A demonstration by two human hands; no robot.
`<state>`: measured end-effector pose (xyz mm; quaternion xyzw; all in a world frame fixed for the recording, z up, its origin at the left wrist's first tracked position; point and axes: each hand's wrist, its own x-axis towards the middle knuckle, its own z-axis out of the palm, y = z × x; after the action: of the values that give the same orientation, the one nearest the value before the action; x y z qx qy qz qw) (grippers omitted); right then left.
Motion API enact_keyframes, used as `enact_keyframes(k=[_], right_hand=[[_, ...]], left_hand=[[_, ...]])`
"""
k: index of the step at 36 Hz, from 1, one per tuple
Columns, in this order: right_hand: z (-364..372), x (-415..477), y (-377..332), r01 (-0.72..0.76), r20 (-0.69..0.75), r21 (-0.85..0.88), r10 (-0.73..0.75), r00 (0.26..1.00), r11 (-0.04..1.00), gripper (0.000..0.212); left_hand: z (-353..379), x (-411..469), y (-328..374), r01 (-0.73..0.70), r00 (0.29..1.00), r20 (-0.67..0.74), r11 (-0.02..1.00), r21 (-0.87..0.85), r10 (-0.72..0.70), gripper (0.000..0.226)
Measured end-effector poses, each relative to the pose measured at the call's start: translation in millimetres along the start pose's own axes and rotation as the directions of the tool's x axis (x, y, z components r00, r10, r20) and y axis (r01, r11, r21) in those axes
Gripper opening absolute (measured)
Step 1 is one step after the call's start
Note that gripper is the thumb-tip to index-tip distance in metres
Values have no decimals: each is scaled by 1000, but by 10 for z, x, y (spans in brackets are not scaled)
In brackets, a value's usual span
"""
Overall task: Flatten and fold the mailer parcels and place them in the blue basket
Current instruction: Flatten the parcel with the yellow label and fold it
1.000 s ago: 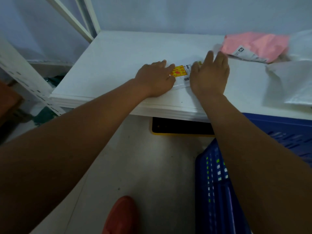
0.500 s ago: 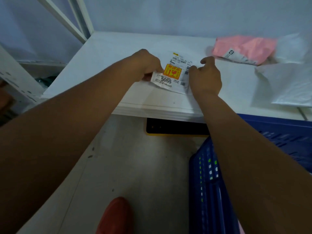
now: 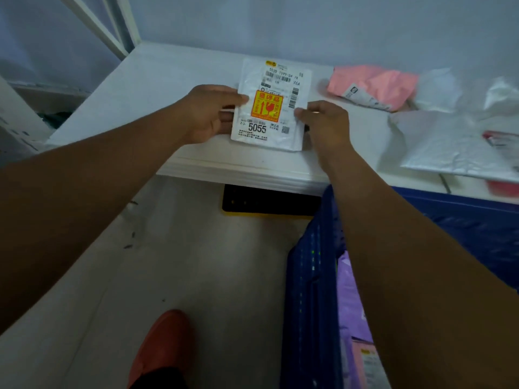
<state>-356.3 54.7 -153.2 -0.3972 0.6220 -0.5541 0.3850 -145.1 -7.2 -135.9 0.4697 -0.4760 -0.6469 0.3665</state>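
A small white mailer (image 3: 271,105) with a shipping label and an orange fragile sticker is held above the white table (image 3: 168,80) near its front edge. My left hand (image 3: 209,113) pinches its left edge, thumb on top. My right hand (image 3: 325,124) grips its right edge. The blue basket (image 3: 311,290) stands on the floor at the lower right, under my right forearm, with a purple mailer (image 3: 349,299) inside.
A pink mailer (image 3: 373,85) and a crumpled white bubble mailer (image 3: 449,141) lie on the table to the right. A black and yellow object (image 3: 269,200) sits under the table edge. A red shoe (image 3: 163,346) is on the floor.
Both hands pressed the mailer flat on the table a second ago. They have since picked it up by its two sides, unfolding it to show the full label.
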Motion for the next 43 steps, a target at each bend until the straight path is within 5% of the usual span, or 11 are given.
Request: enact_keyframes(k=[13,18,25,34,43], right_hand=[[-715,-609,-295,-72,135,5,70,988,997,8],[-1208,-930,-406,-57,188,-13,59,980,998,5],[-1869,-1420,-281,-125,269,-26,127,955,992,5],[-2809,-1885,195,-306,251,-66,313,916,950,15],[-3753,-2144,827,-525,63,-173,542,838,833,6]], left_hand=[[272,-724,50,-69,995,84,992,107,60,44],[591,-1091,-26,-103,986,145,987,127,84,11],[1099,-1651,-232,-77,981,187,986,146,49,16],[1976,-1992,-530,27,961,254,953,301,-107,6],[2953,-1910,-1224,145,859,332,808,572,-389,26]])
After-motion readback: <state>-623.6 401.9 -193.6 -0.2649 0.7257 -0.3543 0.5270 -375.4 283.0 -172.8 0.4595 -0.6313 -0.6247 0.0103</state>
